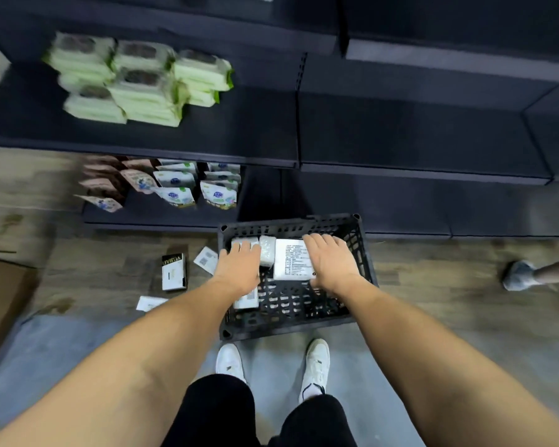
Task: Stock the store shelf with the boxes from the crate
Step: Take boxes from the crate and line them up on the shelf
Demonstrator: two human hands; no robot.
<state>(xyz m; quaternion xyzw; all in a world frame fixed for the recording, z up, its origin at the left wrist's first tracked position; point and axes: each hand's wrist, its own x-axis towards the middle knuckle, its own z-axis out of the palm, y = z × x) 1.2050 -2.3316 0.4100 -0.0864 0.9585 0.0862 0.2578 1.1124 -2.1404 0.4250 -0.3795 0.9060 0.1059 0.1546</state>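
- The left hand [238,269] is reaching into the black crate [363,250], fingers lying straight and close together on top of a small white box [244,244]. It is touching the box, not pinching it.
- The right hand [331,262] is reaching in beside it, fingers straight and slightly spread. They are resting along the right edge of a large white box [291,259] whose printed text is facing up. I cannot tell whether the thumb is hooking the near edge.
- Between the two hands, a wrapped white packet [267,251] is sitting against the left side of the large white box.
- Under the left wrist, another white box [246,301] is lying on the crate's slatted bottom.
- The crate is sitting on the floor, just ahead of the person's white shoes [317,366].
- Left of the left hand, outside the crate, a black-and-white box [174,272] is lying on the floor, with a small white card [206,259] near it.
- Beyond the hands, the dark shelf [400,140] is running across the view.
- Far ahead and left of the left hand, green-and-white packs [136,79] are sitting stacked on that shelf.
- Printed pouches [188,185] are standing on the lower level, ahead and left of the left hand.
- Well to the right of the right hand, another person's foot [517,275] is showing.
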